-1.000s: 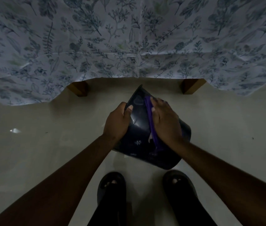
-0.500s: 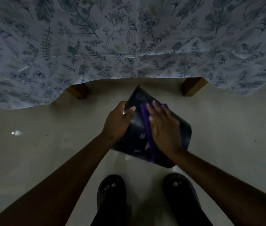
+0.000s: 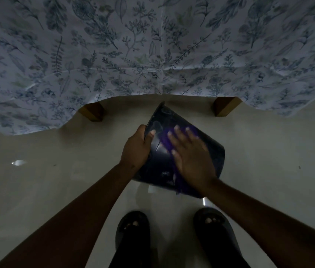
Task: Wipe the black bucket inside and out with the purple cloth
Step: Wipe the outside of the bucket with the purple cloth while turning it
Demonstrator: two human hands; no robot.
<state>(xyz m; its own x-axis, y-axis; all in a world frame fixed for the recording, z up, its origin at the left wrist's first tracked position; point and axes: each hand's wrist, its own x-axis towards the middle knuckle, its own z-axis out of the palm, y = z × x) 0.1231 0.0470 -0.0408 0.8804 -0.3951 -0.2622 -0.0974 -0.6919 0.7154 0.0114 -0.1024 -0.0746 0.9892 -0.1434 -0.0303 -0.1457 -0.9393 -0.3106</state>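
Note:
The black bucket [image 3: 164,120] is held tilted above the pale floor, its outer wall turned up toward me and its mouth facing away, hidden. My left hand [image 3: 136,149] grips its left edge, thumb over the wall. My right hand [image 3: 191,157] lies flat with spread fingers on the outer wall, pressing the purple cloth [image 3: 165,141] against it. The cloth shows past my fingertips and trails below my palm near the bucket's bottom edge.
A floral tablecloth [image 3: 152,51] hangs over a table straight ahead, with two wooden legs [image 3: 93,112] [image 3: 225,105] showing beneath it. My feet in dark sandals [image 3: 132,231] stand on the shiny pale floor [image 3: 46,180] below the bucket.
My right hand with the cloth has slid to the right across the bucket's outer wall, and its fingers have spread. My left hand keeps its grip on the edge.

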